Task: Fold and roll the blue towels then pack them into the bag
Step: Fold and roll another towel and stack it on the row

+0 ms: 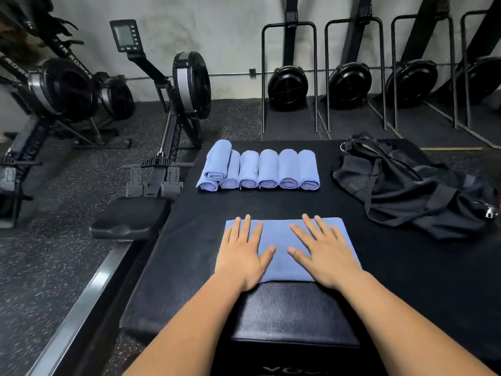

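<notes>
both hands lie flat on a folded blue towel [279,234] that sits near the front of the black padded bench [298,202]. the left hand [241,256] covers the towel's left part and the right hand [326,257] its right part, palms down. a strip of bare cloth shows between the thumbs. the fingers [247,226] are straight and slightly spread, pointing away from the person. they press on the cloth and grip nothing. the fingertips reach close to the towel's far edge, and the wrists cross its near edge.

farther back on the bench lie the rolled towels [268,169], well apart from the hands. six rest side by side with their spiral ends facing the person, and a seventh sits on top at the left end. to the right of the row, a black bag [401,191] lies slumped and crumpled on the bench, its straps loose.

left of the bench a rowing machine [187,85] stands on the speckled floor [54,253], with its seat [130,218] just beside the bench edge. more rowers [349,82] stand upright along the back wall.
</notes>
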Demonstrator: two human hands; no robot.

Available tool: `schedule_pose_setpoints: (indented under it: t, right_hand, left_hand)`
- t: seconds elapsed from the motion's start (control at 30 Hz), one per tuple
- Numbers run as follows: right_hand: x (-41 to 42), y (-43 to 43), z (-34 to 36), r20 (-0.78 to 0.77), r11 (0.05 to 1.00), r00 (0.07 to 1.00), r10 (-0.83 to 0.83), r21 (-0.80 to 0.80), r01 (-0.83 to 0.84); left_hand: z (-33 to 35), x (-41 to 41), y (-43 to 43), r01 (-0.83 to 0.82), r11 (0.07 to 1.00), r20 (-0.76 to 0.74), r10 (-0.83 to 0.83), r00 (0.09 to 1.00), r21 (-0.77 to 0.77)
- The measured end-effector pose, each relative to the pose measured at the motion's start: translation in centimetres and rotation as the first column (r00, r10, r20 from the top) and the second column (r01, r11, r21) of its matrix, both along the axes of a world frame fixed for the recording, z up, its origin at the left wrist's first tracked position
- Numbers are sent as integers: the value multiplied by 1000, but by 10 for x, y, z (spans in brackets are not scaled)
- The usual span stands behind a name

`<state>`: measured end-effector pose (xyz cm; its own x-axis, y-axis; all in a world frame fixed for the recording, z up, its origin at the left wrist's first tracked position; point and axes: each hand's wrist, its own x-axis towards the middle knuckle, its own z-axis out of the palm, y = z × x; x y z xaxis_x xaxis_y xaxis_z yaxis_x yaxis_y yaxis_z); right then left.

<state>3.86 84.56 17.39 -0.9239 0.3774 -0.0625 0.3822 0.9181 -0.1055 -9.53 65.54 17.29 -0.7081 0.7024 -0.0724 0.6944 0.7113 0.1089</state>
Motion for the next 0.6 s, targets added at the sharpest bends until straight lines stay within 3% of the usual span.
schedule_pose_setpoints:
  t: [0.6]
  right_hand:
    - [45, -33, -2, 58, 994, 993, -105, 48, 102]
  left_hand:
    - [-4, 28, -36, 127, 991, -64, -129, 990, -34]
